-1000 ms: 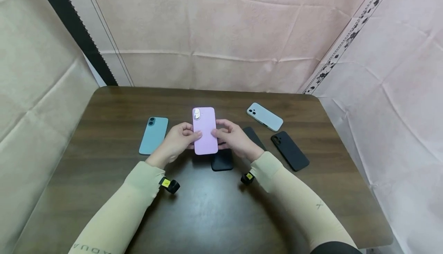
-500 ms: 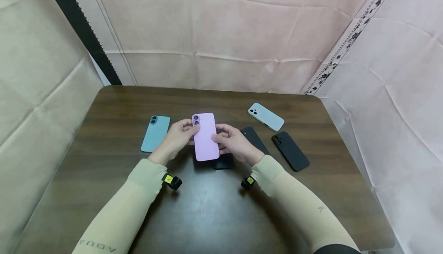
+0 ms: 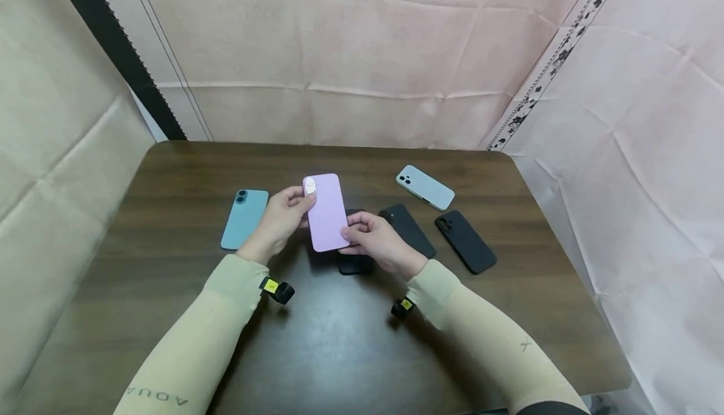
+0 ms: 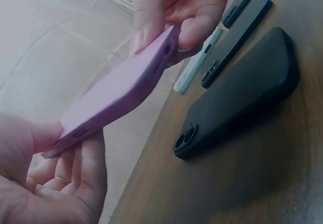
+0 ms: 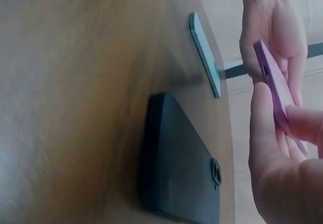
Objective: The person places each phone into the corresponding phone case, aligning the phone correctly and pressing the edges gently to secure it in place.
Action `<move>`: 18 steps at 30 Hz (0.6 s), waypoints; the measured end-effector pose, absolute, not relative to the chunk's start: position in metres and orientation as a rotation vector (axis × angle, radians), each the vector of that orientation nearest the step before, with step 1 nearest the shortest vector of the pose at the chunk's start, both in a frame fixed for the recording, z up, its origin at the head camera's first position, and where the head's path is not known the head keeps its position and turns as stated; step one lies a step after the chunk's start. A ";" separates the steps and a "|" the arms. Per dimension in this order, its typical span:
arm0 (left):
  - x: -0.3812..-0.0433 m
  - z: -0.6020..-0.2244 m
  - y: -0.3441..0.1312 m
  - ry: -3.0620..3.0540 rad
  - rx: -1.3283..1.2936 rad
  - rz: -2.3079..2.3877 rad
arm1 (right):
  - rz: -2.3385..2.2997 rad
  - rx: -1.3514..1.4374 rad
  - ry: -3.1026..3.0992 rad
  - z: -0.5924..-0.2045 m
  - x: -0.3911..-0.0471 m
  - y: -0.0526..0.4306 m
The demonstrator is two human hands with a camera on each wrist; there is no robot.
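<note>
Left hand (image 3: 278,220) and right hand (image 3: 378,239) both on it, fingers pinching a purple phone case (image 3: 328,214), mid-frame above the bench (image 3: 322,346), grey letters on left sleeve (image 3: 186,339), lower left, hard to read, lone mark on right sleeve (image 3: 486,320)

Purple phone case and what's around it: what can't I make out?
Head view: the far side of the purple case, turned away.
Head view: the underside of the teal case, against the table.
Head view: writing, if any, on the yellow label near the left hand, too small.
Head view: the table's near edge, mostly cut off below.
</note>
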State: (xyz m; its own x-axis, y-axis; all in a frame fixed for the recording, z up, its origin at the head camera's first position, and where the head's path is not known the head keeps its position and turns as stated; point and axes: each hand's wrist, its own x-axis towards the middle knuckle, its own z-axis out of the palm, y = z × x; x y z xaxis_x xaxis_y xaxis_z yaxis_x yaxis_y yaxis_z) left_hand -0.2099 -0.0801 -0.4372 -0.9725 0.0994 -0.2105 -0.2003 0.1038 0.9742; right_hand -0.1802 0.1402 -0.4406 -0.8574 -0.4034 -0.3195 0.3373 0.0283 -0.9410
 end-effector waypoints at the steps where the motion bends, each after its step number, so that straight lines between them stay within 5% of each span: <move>1: -0.210 -0.437 -0.080 2.140 -0.103 1.953 | -1.892 -0.056 1.784 -0.441 -0.179 0.140; 18: -0.218 -0.442 -0.085 1.732 -0.071 2.000 | -1.914 0.025 1.668 -0.440 -0.176 0.146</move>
State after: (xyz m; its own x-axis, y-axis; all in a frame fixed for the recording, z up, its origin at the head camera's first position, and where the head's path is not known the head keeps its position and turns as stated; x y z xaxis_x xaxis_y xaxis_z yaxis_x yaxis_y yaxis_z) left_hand -0.2184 -0.0848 -0.4416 -0.8785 0.3262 -0.3489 -0.3920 -0.0749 0.9169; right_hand -0.1761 0.1455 -0.4405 -0.8234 -0.4156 -0.3864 0.4396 -0.0366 -0.8975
